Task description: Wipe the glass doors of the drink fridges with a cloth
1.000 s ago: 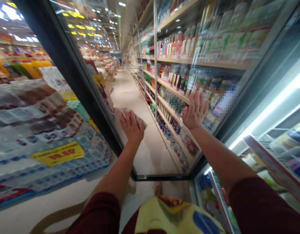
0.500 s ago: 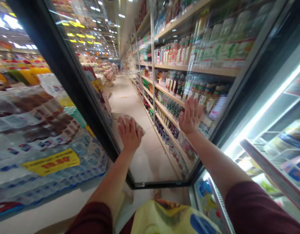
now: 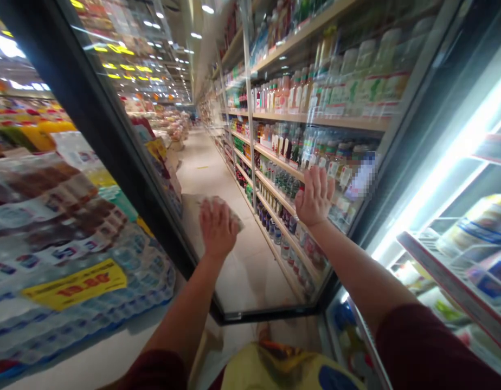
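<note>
A black-framed glass cooler door [image 3: 112, 141] stands swung open in front of me. My left hand [image 3: 216, 227] presses a crumpled cloth [image 3: 230, 214] flat against the glass near the door's middle. My right hand [image 3: 315, 195] lies open with fingers spread on the same pane, further right near the hinge side. Both forearms reach forward in dark red sleeves.
Behind the glass runs a supermarket aisle [image 3: 218, 179] with long shelves of bottles [image 3: 299, 146]. Stacked packs of bottled water with a yellow price tag [image 3: 74, 284] are at left. The lit cooler interior with wire shelves [image 3: 457, 260] is at right. A yellow bag [image 3: 283, 368] hangs below.
The view has shifted a little; the door frame sits lower in the picture. My left hand with the cloth has slid slightly down, and my right hand stays flat on the glass.
</note>
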### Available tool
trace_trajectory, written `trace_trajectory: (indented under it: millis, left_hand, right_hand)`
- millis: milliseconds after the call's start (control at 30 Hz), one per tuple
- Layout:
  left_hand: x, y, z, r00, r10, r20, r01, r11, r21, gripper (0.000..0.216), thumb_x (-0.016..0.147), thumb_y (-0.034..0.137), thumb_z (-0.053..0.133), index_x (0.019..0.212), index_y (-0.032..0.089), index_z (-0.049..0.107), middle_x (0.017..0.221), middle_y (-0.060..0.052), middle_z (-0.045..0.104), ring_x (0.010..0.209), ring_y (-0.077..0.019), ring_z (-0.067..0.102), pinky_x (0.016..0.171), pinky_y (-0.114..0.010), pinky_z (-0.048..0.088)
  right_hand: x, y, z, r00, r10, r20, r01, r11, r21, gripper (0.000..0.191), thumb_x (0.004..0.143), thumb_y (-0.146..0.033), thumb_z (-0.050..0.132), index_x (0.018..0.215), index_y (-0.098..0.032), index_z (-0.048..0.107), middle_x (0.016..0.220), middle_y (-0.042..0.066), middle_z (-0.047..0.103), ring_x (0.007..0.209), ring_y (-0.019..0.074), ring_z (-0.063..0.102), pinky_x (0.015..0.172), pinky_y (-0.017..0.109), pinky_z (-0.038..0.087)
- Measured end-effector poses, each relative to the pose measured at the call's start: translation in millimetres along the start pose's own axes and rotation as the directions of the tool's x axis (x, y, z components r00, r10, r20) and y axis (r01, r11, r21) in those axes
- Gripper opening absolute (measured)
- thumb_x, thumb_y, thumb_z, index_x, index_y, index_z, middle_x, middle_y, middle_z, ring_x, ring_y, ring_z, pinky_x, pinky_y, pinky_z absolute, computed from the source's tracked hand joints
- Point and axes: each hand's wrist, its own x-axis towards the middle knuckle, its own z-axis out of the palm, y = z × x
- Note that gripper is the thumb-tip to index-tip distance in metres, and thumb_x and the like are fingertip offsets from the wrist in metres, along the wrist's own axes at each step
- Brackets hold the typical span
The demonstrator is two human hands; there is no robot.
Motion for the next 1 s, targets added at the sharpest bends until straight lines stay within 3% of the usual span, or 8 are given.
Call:
trace_trajectory:
  millis: [167,333,433,567,667,767,867,1000]
  left_hand:
    - [15,-5,-5,0.968,-0.211,-0.138,0.22,0.974,0.054,0.068,0.1,0.034,0.039,0.159,0.005,0.02,0.164,-0.026,0.012,0.155,-0.036,-0.004,0.124,-0.067,0.01]
    - [3,52,25,0.993,0.112,0.03,-0.113,0.993,0.024,0.054,0.098,0.036,0.049,0.148,0.015,0.048,0.158,-0.016,0.038,0.155,-0.0329,0.008,0.126,-0.058,0.018]
    - [28,54,18,0.974,0.226,0.02,-0.226,0.974,0.031,0.053,0.099,0.035,0.049,0.149,0.018,0.048,0.159,-0.013,0.038,0.155,-0.0289,0.01,0.128,-0.051,0.014]
    - [67,41,2,0.993,0.001,-0.117,0.006,0.998,0.062,0.064,0.101,0.037,0.044,0.157,0.01,0.031,0.164,-0.017,0.022,0.156,-0.0312,0.004,0.127,-0.054,0.011]
    - [60,53,10,0.983,-0.065,-0.172,0.078,0.994,0.07,0.064,0.101,0.036,0.044,0.158,0.009,0.029,0.165,-0.017,0.018,0.156,-0.0325,0.001,0.127,-0.056,0.011]
    - [31,75,27,0.977,0.196,-0.087,-0.191,0.98,0.06,0.056,0.099,0.035,0.051,0.151,0.018,0.044,0.163,-0.01,0.03,0.156,-0.0293,0.005,0.128,-0.051,0.011]
    - [17,84,32,0.891,0.453,0.016,-0.454,0.891,0.029,0.048,0.097,0.033,0.055,0.144,0.023,0.053,0.158,-0.003,0.041,0.156,-0.0229,0.012,0.13,-0.042,0.009]
    - [42,70,19,0.938,0.334,-0.088,-0.329,0.942,0.073,0.056,0.097,0.034,0.053,0.15,0.018,0.046,0.157,-0.009,0.041,0.156,-0.0252,0.013,0.129,-0.045,0.008]
  right_hand:
    - [0,-2,0,0.995,-0.039,-0.094,0.037,0.999,-0.019,0.057,0.097,-0.031,0.037,0.149,-0.013,0.047,0.155,0.016,0.046,0.153,0.0266,0.028,0.125,0.052,0.02]
    - [2,-2,0,0.989,-0.07,-0.128,0.062,0.996,-0.06,0.056,0.097,-0.031,0.037,0.148,-0.011,0.048,0.155,0.016,0.046,0.153,0.0256,0.028,0.125,0.05,0.019]
    - [2,-2,0,0.996,-0.039,-0.078,0.034,0.997,-0.062,0.056,0.098,-0.032,0.035,0.148,-0.013,0.049,0.155,0.016,0.046,0.152,0.0259,0.03,0.125,0.051,0.019]
    - [2,-3,2,0.997,-0.031,-0.075,0.028,0.999,-0.044,0.056,0.099,-0.032,0.034,0.149,-0.012,0.047,0.155,0.017,0.046,0.153,0.0257,0.029,0.125,0.05,0.017]
    - [0,-3,2,0.998,-0.024,-0.058,0.022,0.999,-0.041,0.057,0.099,-0.032,0.034,0.151,-0.011,0.044,0.156,0.016,0.044,0.153,0.0261,0.028,0.126,0.05,0.016]
    - [-1,-3,1,0.999,-0.013,-0.043,0.012,1.0,-0.021,0.058,0.099,-0.032,0.035,0.153,-0.012,0.041,0.157,0.016,0.043,0.153,0.0269,0.027,0.126,0.051,0.015]
    - [-1,-3,0,0.998,-0.028,-0.052,0.027,0.999,-0.037,0.059,0.098,-0.031,0.035,0.153,-0.012,0.04,0.157,0.017,0.043,0.153,0.0274,0.027,0.126,0.051,0.016]
    - [1,-3,-1,0.993,-0.065,-0.102,0.057,0.995,-0.079,0.059,0.098,-0.028,0.036,0.155,-0.01,0.036,0.156,0.017,0.044,0.154,0.0265,0.026,0.126,0.05,0.016]
